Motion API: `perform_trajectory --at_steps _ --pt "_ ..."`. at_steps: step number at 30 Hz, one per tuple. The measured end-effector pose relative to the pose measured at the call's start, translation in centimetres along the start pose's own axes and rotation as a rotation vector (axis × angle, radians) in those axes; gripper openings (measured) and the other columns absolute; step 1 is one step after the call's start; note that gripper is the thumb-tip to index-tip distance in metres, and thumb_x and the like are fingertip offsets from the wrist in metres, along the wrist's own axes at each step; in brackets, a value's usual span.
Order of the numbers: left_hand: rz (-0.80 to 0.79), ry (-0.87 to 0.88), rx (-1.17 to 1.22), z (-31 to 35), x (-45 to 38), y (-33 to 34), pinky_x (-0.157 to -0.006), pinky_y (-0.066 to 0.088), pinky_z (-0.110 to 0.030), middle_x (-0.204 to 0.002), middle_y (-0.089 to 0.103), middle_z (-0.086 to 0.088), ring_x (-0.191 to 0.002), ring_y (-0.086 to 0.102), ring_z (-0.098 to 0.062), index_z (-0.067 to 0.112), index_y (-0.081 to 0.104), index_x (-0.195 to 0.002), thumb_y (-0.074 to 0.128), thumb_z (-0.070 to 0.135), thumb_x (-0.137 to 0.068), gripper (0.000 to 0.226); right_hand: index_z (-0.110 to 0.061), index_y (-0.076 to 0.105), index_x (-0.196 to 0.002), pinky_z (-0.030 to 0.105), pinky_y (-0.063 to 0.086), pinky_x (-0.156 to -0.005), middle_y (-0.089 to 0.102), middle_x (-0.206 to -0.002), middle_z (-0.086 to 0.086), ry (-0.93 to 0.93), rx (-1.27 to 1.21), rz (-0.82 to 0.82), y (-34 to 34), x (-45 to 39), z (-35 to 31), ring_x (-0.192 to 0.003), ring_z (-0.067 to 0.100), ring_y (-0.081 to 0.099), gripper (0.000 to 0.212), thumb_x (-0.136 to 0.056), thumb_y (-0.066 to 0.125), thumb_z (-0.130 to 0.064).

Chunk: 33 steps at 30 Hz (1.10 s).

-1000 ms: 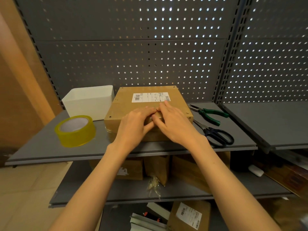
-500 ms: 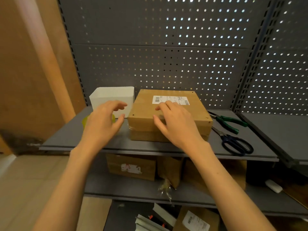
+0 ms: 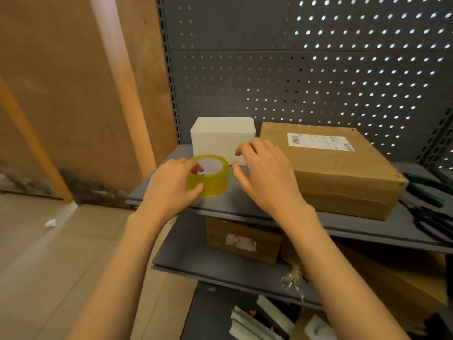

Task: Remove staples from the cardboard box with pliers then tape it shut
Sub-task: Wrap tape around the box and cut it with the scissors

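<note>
You face a grey steel shelving unit [image 3: 245, 207] with backlit perforated back panel [image 3: 318, 82] (plywood wall [image 3: 61, 94] left, tan floor [image 3: 36, 253] below).

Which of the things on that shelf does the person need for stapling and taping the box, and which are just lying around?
For the job:
cardboard box
yellow tape roll, gripped by the left hand
green-handled pliers

Just lying about:
white bin
black scissors
boxes on the lower shelf
</note>
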State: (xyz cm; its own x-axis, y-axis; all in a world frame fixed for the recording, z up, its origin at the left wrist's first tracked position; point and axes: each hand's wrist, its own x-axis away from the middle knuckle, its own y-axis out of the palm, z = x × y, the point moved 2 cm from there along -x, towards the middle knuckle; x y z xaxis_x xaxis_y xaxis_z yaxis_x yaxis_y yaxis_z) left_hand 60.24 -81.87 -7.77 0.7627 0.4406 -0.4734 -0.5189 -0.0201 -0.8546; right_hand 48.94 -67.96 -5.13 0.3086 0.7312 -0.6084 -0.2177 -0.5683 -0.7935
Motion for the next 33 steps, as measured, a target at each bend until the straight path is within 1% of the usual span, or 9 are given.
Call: perform_trajectory --at_steps 5,10,13,17,20,23,27,30,33 --pt "-0.117 0.054 0.08 -0.6 -1.6 2.4 -0.087 0.046 -0.038 -0.115 0.064 -0.006 -0.106 0.058 -0.024 0.012 0.059 -0.116 0.067 0.025 -0.079 0.04 -0.011 0.058 -0.105 0.031 0.036 -0.078 0.057 -0.101 0.007 0.016 -0.006 0.008 0.8 0.2 -0.9 -0.094 0.023 0.05 0.022 -0.094 0.047 -0.027" --pt "-0.174 0.1 0.047 -0.5 -2.6 3.7 -0.067 0.044 -0.038 -0.089 0.065 -0.008 -0.084 0.059 -0.027 0.013 0.058 -0.09 0.065 0.033 -0.082 0.022 -0.011 0.059 -0.104 0.025 0.032 -0.075 0.058 -0.099 0.006 0.063 -0.044 0.032 0.3 -0.1 0.1 -0.093 0.021 0.05 0.02 -0.093 0.05 -0.024" --pt "-0.22 0.07 0.064 -0.6 -3.0 3.8 -0.063 0.04 -0.037 -0.086 0.062 -0.008 -0.082 0.057 -0.028 0.01 0.058 -0.092 0.063 0.032 -0.085 0.024 -0.012 0.059 -0.105 0.024 0.029 -0.073 0.057 -0.098 0.004 0.087 -0.065 0.047 0.3 -0.4 0.8 -0.091 0.018 0.049 0.02 -0.094 0.049 -0.024" --pt "-0.09 -0.045 0.247 0.0 -3.1 2.3 -0.062 0.027 -0.029 -0.09 0.052 -0.003 -0.083 0.049 -0.021 0.008 0.058 -0.11 0.065 0.027 -0.085 0.032 -0.013 0.059 -0.105 0.025 0.036 -0.075 0.058 -0.103 0.002 0.101 -0.135 0.057 0.2 -0.5 1.6 -0.095 0.016 0.049 0.019 -0.094 0.048 -0.025" --pt "0.1 -0.056 0.411 1.3 -3.5 -0.1 -0.063 0.031 -0.029 -0.087 0.054 -0.004 -0.078 0.05 -0.021 0.008 0.058 -0.104 0.065 0.024 -0.086 0.025 -0.012 0.059 -0.105 0.029 0.04 -0.081 0.058 -0.104 0.003 0.12 -0.274 0.109 -0.6 -1.0 2.1 -0.098 0.017 0.05 0.019 -0.093 0.05 -0.024" --pt "0.208 -0.068 0.623 3.5 -3.6 -2.1 -0.061 0.035 -0.025 -0.075 0.052 0.001 -0.066 0.045 -0.012 0.013 0.054 -0.093 0.065 0.028 -0.085 0.02 -0.014 0.056 -0.113 0.026 0.038 -0.083 0.055 -0.108 0.0 0.139 -0.437 0.147 -1.8 -1.4 2.5 -0.102 0.015 0.049 0.024 -0.093 0.051 -0.026" --pt "0.243 -0.065 0.867 7.8 -2.5 -3.2 -0.061 0.037 -0.02 -0.076 0.051 0.003 -0.067 0.047 -0.004 0.013 0.056 -0.091 0.058 0.033 -0.08 0.023 -0.018 0.047 -0.13 0.021 0.038 -0.089 0.051 -0.121 -0.003 0.135 -0.665 0.196 -4.3 -1.1 3.6 -0.112 0.01 0.047 0.038 -0.095 0.049 -0.032" --pt "0.249 -0.033 1.014 11.4 -1.7 -3.2 -0.061 0.04 -0.008 -0.077 0.055 0.015 -0.069 0.052 0.006 0.024 0.057 -0.09 0.06 0.022 -0.086 0.006 -0.02 0.04 -0.138 0.031 0.04 -0.098 0.048 -0.128 -0.003 0.108 -0.77 0.143 -6.3 -0.4 5.2 -0.12 0.012 0.044 0.047 -0.094 0.045 -0.036" --pt "0.25 -0.018 1.103 15.0 -1.0 -2.9 -0.062 0.042 -0.009 -0.075 0.058 0.021 -0.071 0.054 0.006 0.021 0.058 -0.093 0.058 0.016 -0.088 0.008 -0.021 0.038 -0.14 0.038 0.036 -0.104 0.045 -0.133 -0.006 0.085 -0.829 0.063 -8.0 0.5 7.3 -0.124 0.012 0.04 0.052 -0.091 0.04 -0.035"
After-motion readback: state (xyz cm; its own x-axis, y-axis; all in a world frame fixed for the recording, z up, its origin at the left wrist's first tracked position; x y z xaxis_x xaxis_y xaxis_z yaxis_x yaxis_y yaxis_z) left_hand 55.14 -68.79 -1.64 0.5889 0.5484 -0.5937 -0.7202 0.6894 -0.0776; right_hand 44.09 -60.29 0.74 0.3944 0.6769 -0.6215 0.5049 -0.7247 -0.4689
